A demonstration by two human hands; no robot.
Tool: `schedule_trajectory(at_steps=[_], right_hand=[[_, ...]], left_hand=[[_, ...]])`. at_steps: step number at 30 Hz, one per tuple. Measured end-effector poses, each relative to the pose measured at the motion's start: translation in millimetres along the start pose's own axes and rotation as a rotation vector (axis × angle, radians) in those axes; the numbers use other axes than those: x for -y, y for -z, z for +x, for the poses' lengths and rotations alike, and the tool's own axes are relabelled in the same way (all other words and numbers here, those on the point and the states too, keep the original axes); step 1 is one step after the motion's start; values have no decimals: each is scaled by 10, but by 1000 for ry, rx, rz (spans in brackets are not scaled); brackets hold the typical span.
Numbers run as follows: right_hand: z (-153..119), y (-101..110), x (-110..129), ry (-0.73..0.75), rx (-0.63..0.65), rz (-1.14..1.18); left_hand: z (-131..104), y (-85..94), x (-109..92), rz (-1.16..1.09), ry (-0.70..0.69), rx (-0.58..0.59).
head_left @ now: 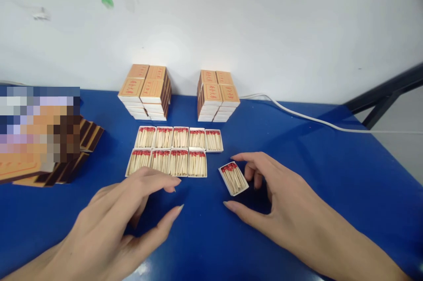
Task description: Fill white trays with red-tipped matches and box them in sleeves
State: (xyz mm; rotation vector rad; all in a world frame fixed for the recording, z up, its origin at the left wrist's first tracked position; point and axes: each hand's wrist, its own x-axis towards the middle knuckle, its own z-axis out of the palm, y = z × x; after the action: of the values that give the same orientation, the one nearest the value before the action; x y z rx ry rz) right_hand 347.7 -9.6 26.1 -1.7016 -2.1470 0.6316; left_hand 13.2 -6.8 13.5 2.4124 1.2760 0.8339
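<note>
Two rows of white matchbox trays (197, 164) filled with red-tipped matches lie side by side on the blue table (205, 237). Apart from them, a single matchbox tray (233, 178) full of matches sits turned at an angle. Around its right side curves my right hand (274, 197), thumb and forefinger spread, not visibly gripping it. My left hand (132, 215) hovers in front of the lower row with thumb and fingers apart and nothing between them. It covers part of the row's near edge.
Two stacks of matchboxes, a left one (145, 91) and a right one (218, 96), stand near the white wall (231, 16). More matchboxes (90, 135) lie in a pile at the left, partly pixelated. A white cable (307, 118) runs along the back right, near a black metal bar (380, 109).
</note>
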Motion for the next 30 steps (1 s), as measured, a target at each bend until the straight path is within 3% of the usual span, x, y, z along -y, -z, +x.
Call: schedule_trajectory(at_steps=[6, 13, 18, 21, 30], right_hand=[[50, 44, -18, -78, 88, 120], [127, -123, 145, -54, -66, 174], [142, -236, 143, -78, -136, 223], [166, -271, 115, -95, -133, 265], [197, -335, 86, -93, -125, 329]], left_hand=[[5, 112, 56, 24, 135, -80], [4, 200, 164, 126, 201, -146], [60, 193, 147, 277, 22, -292], [122, 175, 119, 292, -85, -307], [121, 155, 167, 292, -82, -374]])
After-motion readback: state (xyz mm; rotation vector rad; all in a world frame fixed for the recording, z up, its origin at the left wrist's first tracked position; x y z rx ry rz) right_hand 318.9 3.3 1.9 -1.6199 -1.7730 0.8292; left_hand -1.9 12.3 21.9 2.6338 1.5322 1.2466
